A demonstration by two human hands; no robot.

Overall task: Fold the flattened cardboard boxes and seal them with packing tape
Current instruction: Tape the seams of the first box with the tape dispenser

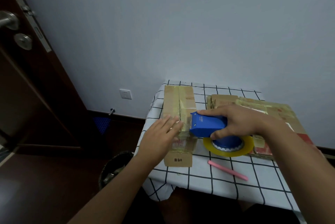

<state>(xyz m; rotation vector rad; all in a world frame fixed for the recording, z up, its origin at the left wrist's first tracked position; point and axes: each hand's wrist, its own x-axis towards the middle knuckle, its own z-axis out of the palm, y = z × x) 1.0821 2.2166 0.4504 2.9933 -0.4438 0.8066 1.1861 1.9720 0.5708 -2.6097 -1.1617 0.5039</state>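
Fingers (215,112) of right hand (241,122) clamped on blue plastic tape dispenser (208,124); left hand (159,136) flat, fingers straight, pressing long brown cardboard box (178,126) on checked table (217,169). Step, likely: taping seam. Next: drag dispenser along seam, cut tape.

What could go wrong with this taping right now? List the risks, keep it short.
1. The left hand lies flat beside the blue tape dispenser; its cutter end points at those fingers and could nick them.
2. The cardboard box sits near the table's left edge, so a hard push might slide it off.
3. The pink pen lies loose near the right forearm and may get knocked.
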